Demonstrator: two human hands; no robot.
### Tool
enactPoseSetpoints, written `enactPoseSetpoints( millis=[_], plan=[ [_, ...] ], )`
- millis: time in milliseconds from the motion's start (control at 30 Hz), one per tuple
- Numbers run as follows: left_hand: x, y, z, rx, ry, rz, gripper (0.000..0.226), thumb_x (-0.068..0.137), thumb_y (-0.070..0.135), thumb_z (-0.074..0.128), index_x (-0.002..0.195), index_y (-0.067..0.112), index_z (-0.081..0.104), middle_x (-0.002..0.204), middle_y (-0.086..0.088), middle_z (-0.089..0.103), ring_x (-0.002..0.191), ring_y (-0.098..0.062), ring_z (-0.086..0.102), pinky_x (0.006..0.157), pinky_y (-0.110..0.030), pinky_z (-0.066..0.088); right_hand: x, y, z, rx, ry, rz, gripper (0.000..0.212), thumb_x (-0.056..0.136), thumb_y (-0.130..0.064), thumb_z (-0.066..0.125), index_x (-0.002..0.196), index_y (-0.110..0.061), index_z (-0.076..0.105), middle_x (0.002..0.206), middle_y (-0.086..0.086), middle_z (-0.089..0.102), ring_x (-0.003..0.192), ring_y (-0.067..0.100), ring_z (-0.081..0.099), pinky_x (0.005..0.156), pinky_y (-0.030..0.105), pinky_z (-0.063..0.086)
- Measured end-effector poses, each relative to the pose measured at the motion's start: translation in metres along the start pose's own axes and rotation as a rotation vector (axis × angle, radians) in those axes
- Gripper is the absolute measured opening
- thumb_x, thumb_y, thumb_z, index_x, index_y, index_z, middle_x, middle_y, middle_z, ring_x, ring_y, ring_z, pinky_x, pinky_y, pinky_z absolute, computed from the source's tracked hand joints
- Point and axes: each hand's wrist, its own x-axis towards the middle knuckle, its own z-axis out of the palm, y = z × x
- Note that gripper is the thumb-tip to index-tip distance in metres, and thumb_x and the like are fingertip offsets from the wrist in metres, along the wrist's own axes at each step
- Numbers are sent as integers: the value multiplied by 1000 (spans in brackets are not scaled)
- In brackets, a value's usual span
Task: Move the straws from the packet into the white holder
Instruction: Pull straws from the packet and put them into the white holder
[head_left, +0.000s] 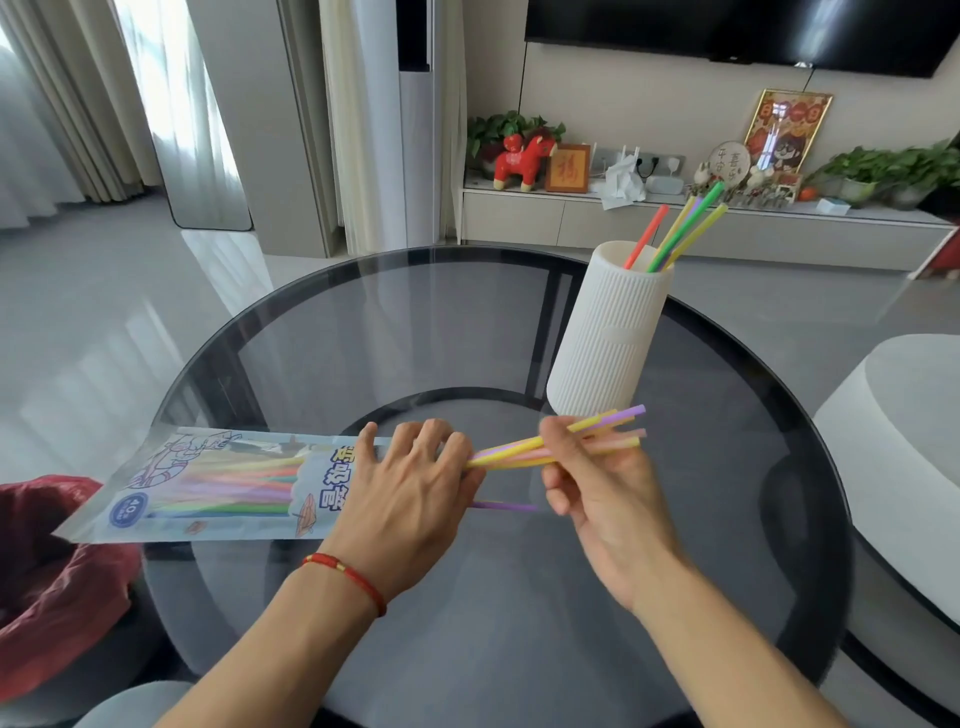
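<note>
Daylight is pouring in through the curtains (171, 104) at the far left, washing them out and streaking the pale floor (104, 312). The glass table (415, 322) is catching soft glare. Edges are bending from the wide lens. The straws (519, 449) are smearing slightly with motion blur.
</note>
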Motion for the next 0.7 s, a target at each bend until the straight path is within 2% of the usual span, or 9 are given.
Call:
enactPoseSetpoints(
  millis=[67,133,200,300,367,433,500,600,700],
  plan=[
    [0,-2,1,-16,-9,3,30,103,47,30,106,26,51,116,5,54,109,-25,52,106,-61,35,3,-3,0,-64,109,-41,14,87,-19,83,80,-9,77,56,4,56,46,12,46,40,20,37],
    [0,-6,1,-12,-29,-5,31,101,48,30,107,26,51,118,5,54,110,-25,51,107,-62,34,9,-12,-9,-56,221,-57,20,92,-11,78,73,-9,71,52,0,54,44,9,43,38,18,34],
    [1,-7,1,11,-44,-7,34,101,48,26,108,25,50,120,3,52,111,-26,51,106,-62,33,12,-21,-20,31,283,-50,27,94,-11,77,69,-14,66,53,-2,53,44,7,43,37,17,32],
    [1,-4,3,54,-47,15,37,103,46,21,109,23,50,122,0,52,109,-28,51,105,-62,34,10,-16,-19,114,225,1,26,92,-22,78,71,-17,64,58,-4,52,43,5,44,32,16,27],
    [0,0,3,56,-41,41,41,102,47,18,108,23,51,122,-1,52,107,-29,51,104,-62,34,7,-3,-7,69,149,33,26,84,-34,82,82,-12,68,61,-6,58,43,6,45,31,17,23],
    [-1,2,4,65,-47,72,45,101,49,15,108,23,51,123,-1,53,107,-29,51,104,-61,34,6,7,5,-24,111,20,24,90,-27,80,88,-4,73,64,-3,66,46,9,49,33,19,29],
    [-2,2,5,69,-58,84,44,100,50,18,110,23,52,126,-1,52,110,-28,51,105,-59,33,9,9,6,-154,136,-47,21,98,-15,72,83,-2,75,57,1,65,43,14,48,34,22,34],
    [-1,-2,8,60,-116,60,35,99,51,33,115,24,49,136,-1,45,121,-27,45,108,-57,29,14,-9,-9,-269,210,-181,24,94,-19,69,74,-10,77,46,5,53,36,16,41,34,21,30],
    [-1,-3,11,71,-141,66,33,100,50,33,115,25,47,140,-2,40,127,-26,40,110,-56,27,15,-35,-33,-278,294,-265,26,93,-22,67,69,-15,75,45,3,51,37,14,42,36,19,28]
  ],
)
